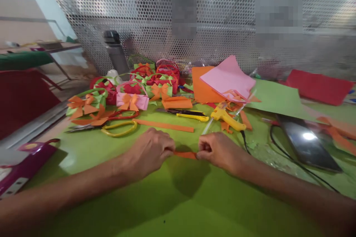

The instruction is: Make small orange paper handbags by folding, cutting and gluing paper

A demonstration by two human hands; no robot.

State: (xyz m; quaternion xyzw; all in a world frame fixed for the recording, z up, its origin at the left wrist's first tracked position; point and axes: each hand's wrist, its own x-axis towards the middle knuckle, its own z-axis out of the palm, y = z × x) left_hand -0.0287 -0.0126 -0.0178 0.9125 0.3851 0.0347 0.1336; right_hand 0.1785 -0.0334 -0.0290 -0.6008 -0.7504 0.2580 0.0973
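An orange paper strip [185,154] is stretched between my two hands, just above the green tabletop [133,207]. My left hand [154,150] pinches its left end, and my right hand [215,150] pinches the right end. Both hands are closed, so the strip's ends are hidden in the fingers. Beyond them lies a longer orange strip [169,126]. A yellow utility knife [192,117] and a yellow glue gun [226,117] with its cord rest farther back. Left of my left hand are scissors [119,128] with yellow handles, and red-handled scissors [122,114] lie just behind.
Several small paper baskets with bows [132,100] crowd the back left, beside a grey bottle [116,55]. Pink [228,79], green [274,96] and red sheets [319,86] spread along the back right. A dark phone [308,142] and cable lie right; a purple object [26,164] stands left.
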